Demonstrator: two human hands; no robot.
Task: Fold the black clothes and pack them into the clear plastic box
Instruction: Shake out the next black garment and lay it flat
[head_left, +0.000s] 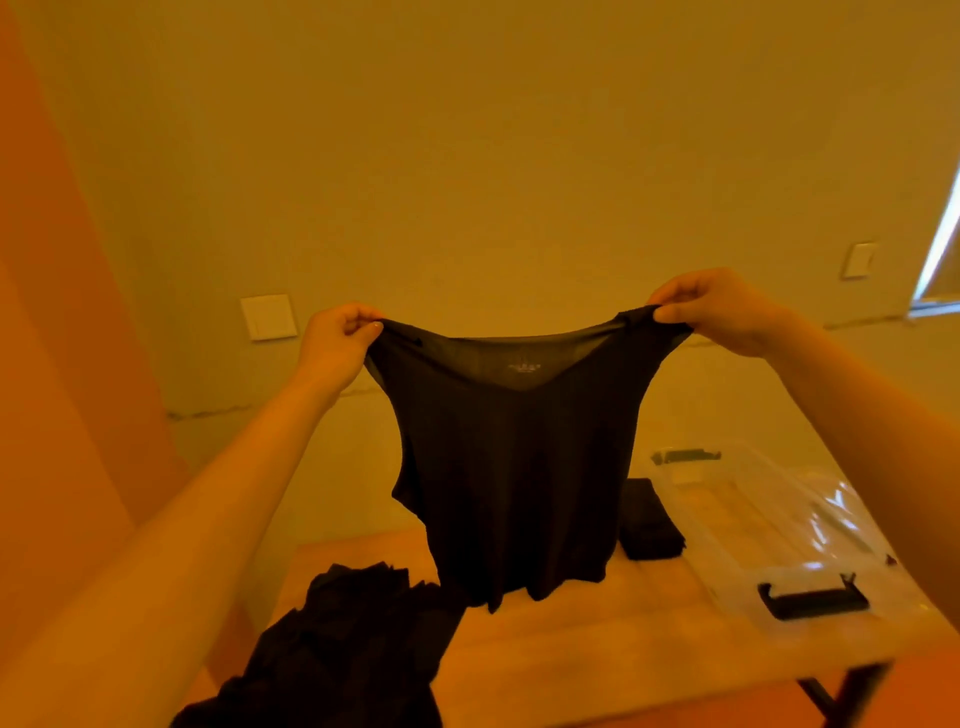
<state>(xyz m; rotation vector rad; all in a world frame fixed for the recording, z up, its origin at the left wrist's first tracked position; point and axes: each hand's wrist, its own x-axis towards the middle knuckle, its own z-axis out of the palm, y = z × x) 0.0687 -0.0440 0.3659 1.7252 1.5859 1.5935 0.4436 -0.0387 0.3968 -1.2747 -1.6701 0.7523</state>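
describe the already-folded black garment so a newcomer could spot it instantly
Start at the wooden table and find the clear plastic box on its right side. The folded garment lies just left of the box, a neat flat rectangle, unlike the crumpled black pile and the held-up top.

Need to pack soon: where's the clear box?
In the head view, the clear plastic box sits on the table's right side, beside a folded black garment.

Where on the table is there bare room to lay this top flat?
Bare wood lies on the table between the heap of black clothes and the clear plastic box, under the hanging black top. The left is crowded; a folded black garment borders the box.
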